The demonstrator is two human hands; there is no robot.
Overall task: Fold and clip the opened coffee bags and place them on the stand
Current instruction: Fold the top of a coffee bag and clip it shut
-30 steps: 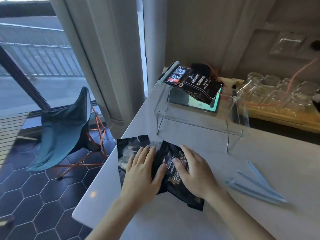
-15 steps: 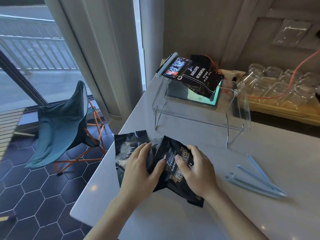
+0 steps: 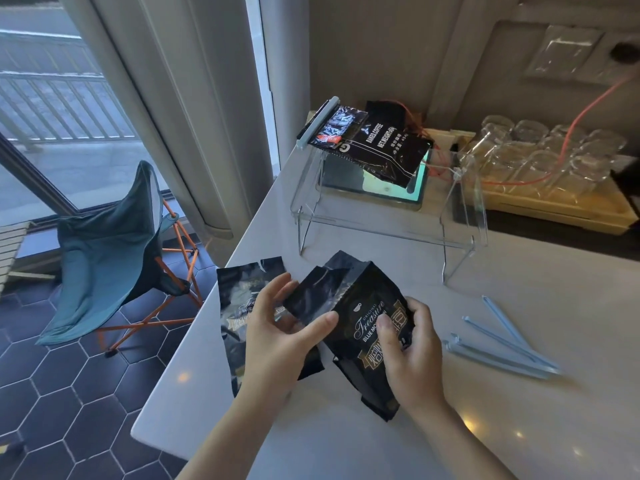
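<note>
A black coffee bag (image 3: 360,306) with gold lettering is tilted up off the white table (image 3: 519,393), its open top folded over toward the left. My left hand (image 3: 277,337) pinches that folded top flap. My right hand (image 3: 408,344) grips the bag's body on the right. A second black coffee bag (image 3: 239,299) lies flat under my left hand, near the table's left edge. The clear acrylic stand (image 3: 388,230) behind holds a clipped black coffee bag (image 3: 377,143). Three light-blue clips (image 3: 502,341) lie to the right.
A wooden tray (image 3: 554,206) with several clear glasses stands at the back right, with an orange cable running over it. The table's left edge drops to a tiled floor with a teal folding chair (image 3: 110,251). A curtain hangs by the window.
The bag has been lifted from lying flat and tilted up. Its top flap has been folded over by my left hand, and my right hand has shifted to its right side.
</note>
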